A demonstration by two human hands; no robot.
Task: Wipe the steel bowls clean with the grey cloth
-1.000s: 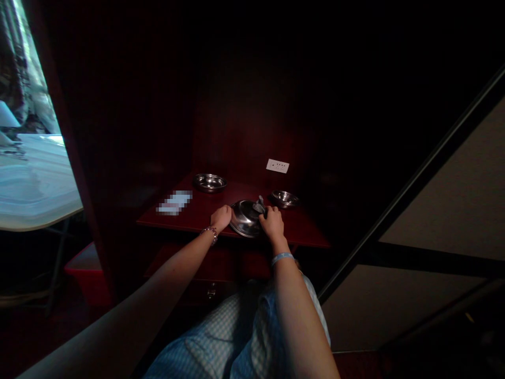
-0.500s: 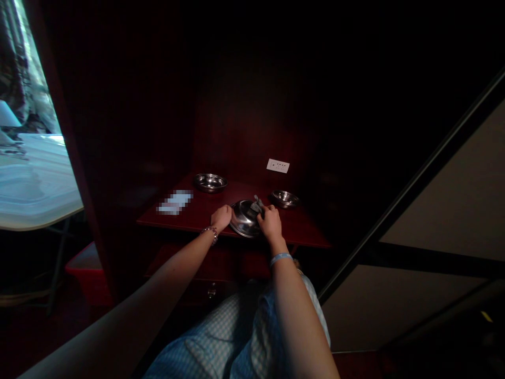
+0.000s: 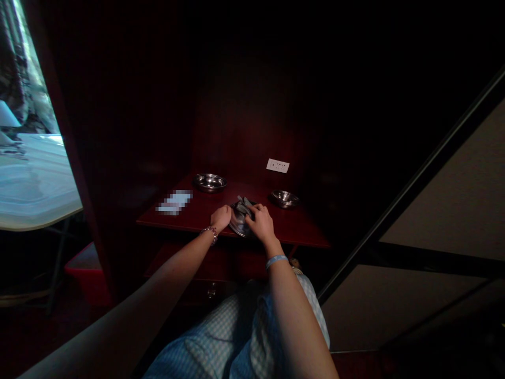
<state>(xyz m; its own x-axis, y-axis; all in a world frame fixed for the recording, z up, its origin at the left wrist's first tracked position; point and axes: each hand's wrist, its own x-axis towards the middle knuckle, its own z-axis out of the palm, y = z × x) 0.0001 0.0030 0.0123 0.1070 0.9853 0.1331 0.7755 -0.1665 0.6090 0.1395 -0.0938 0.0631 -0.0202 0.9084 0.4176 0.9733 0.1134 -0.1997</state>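
An upside-down metal bowl (image 3: 238, 223) lies at the front edge of the dark red shelf (image 3: 177, 222). My left hand (image 3: 221, 217) is closed on the bowl's left rim. My right hand (image 3: 261, 221) presses a crumpled grey cloth (image 3: 244, 206) against the bowl's upturned underside, its fingers closed round the cloth. The hand and cloth hide much of the bowl's right side. Behind on the left sits a shiny metal bowl (image 3: 210, 182), right way up. A smaller metal bowl (image 3: 284, 199) stands behind my right hand, also right way up.
A blurred-out pale item (image 3: 174, 202) lies on the shelf's left. On the back wall is a white socket plate (image 3: 278, 166). Below the shelf is a drawer with a metal knob (image 3: 212, 290). A pale table (image 3: 35, 184) and a red container (image 3: 89, 279) stand at the left.
My right hand has slid left across the bowl's underside with the cloth. My left hand stays at the rim, and the other bowls have not moved.
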